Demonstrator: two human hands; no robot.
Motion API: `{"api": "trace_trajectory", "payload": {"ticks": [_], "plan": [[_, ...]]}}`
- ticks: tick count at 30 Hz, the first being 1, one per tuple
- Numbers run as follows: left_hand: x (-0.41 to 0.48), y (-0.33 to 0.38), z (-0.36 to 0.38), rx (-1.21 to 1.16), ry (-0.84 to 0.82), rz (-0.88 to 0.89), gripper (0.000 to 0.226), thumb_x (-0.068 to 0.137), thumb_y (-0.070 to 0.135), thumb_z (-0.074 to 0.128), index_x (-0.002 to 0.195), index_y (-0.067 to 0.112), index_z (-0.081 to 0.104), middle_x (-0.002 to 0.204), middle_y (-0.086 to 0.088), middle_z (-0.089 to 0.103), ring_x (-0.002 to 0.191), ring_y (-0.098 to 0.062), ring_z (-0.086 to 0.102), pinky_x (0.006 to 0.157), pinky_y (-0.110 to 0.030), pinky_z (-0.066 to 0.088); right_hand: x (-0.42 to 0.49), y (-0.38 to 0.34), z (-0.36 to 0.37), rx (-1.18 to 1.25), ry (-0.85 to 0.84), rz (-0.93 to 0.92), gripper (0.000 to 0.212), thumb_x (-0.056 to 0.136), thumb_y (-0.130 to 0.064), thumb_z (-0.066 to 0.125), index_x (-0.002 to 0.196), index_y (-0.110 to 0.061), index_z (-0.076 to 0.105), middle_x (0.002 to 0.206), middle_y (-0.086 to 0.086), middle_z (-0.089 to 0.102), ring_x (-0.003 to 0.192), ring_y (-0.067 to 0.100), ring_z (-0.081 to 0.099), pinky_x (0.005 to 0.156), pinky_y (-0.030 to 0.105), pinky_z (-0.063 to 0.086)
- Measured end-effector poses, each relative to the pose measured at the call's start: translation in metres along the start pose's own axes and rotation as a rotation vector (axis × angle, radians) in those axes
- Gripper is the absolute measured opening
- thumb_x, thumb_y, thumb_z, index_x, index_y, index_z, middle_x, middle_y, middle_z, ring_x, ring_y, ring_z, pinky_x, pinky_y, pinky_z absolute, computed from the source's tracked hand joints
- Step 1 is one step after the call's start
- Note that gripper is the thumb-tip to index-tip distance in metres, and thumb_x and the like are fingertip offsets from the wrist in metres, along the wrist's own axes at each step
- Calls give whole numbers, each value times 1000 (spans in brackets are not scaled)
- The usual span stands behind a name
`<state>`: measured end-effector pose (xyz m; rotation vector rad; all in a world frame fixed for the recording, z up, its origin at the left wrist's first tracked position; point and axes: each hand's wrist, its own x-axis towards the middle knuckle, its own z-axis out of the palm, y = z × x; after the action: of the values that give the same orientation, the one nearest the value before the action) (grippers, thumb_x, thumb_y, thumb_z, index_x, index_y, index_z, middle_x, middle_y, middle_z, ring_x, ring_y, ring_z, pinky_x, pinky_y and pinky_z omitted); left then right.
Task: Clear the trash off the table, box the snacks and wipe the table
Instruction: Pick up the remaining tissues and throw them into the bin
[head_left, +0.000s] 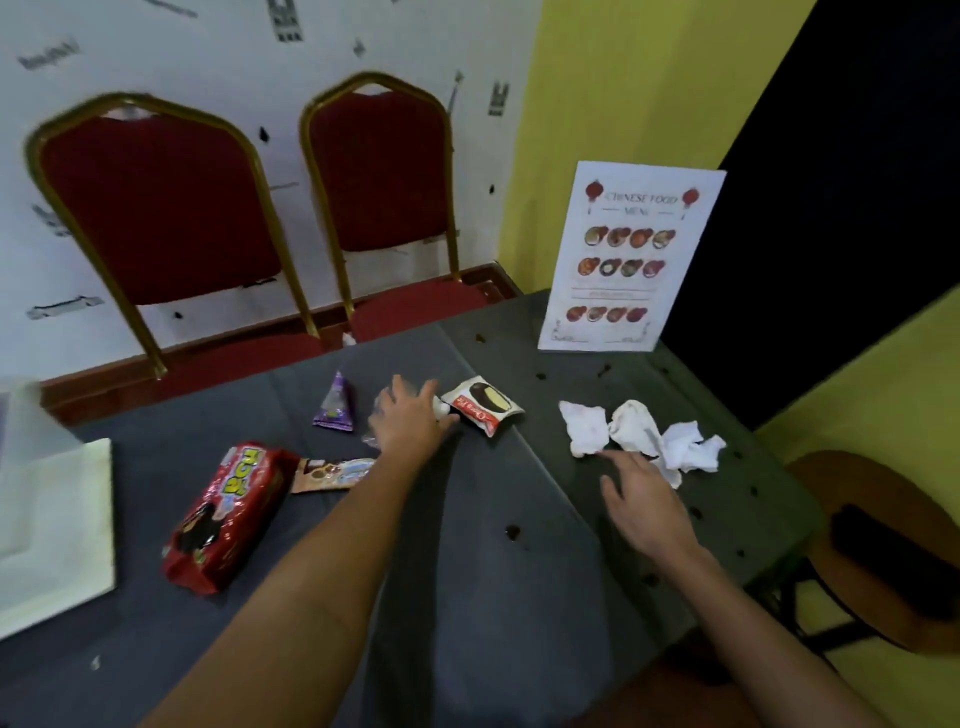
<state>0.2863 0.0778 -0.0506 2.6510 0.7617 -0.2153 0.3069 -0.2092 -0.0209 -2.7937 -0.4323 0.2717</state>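
My left hand (410, 418) lies flat with spread fingers on a clear crumpled plastic wrapper (375, 415) at the middle of the dark table (467, 571). Beside its thumb sit a small white scrap (441, 408) and a white and red choco pie pack (483, 405). A purple triangular packet (336, 408) stands to the left. Nearer me lie a red biscuit pack (226, 517) and a brown snack wrapper (330, 474). My right hand (641, 501) hovers open, fingertips at the edge of the crumpled white tissues (639, 434).
A standing menu card (628, 260) is at the table's far right corner. A white box or bag (52, 519) sits at the left edge. Dark stains (513, 531) dot the tabletop. Two red chairs (171, 208) stand behind; a round wooden stool (883, 545) is at the right.
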Motion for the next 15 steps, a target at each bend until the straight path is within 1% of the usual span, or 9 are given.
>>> {"api": "trace_trajectory", "payload": {"ticks": [2, 5, 7, 9, 11, 12, 15], "plan": [[3, 4, 7, 16, 68, -1, 49, 88, 49, 54, 130, 26, 43, 139, -15, 35, 125, -36, 37, 95, -51, 39, 5, 12, -4, -3, 21, 27, 39, 95, -23, 46, 133, -15, 51, 134, 5, 53, 120, 25, 50, 97, 37, 43], [2, 2, 14, -47, 93, -34, 35, 94, 40, 47, 122, 20, 48, 129, -15, 40, 116, -34, 42, 89, -47, 42, 17, 22, -5, -16, 40, 41, 39, 92, -22, 46, 130, -16, 53, 134, 4, 52, 121, 23, 49, 97, 37, 44], [1, -1, 19, -98, 78, -23, 31, 94, 33, 49, 121, 17, 48, 124, -16, 44, 111, -34, 46, 85, -45, 43, 29, 23, -5, -50, 39, 29, 42, 92, -24, 48, 133, -18, 51, 141, 3, 45, 126, 23, 44, 97, 38, 43], [4, 0, 20, -134, 88, 5, 28, 93, 25, 52, 118, 13, 52, 120, -17, 50, 107, -35, 51, 83, -43, 43, 44, 23, -8, -81, 37, 43, 49, 91, -31, 51, 139, -24, 43, 149, 6, 31, 135, 26, 32, 101, 41, 40], [5, 2, 19, -146, 81, 18, 27, 91, 21, 55, 117, 13, 54, 121, -16, 53, 107, -35, 53, 85, -42, 43, 59, 21, -10, -100, 9, 80, 60, 89, -41, 54, 144, -33, 31, 155, 10, 19, 141, 31, 19, 105, 46, 36], [6, 4, 18, -136, 65, 20, 30, 91, 23, 57, 119, 14, 54, 123, -15, 52, 108, -34, 53, 86, -41, 44, 66, 22, -10, -102, -24, 106, 66, 87, -46, 54, 146, -37, 26, 156, 11, 13, 142, 35, 14, 106, 49, 34], [7, 9, 18, -37, -10, -2, 45, 90, 35, 57, 132, 24, 44, 128, -11, 47, 113, -31, 49, 88, -42, 46, 84, 22, -6, -83, -152, 136, 73, 85, -56, 54, 146, -46, 15, 159, 11, 1, 143, 42, 6, 108, 54, 28]]}}
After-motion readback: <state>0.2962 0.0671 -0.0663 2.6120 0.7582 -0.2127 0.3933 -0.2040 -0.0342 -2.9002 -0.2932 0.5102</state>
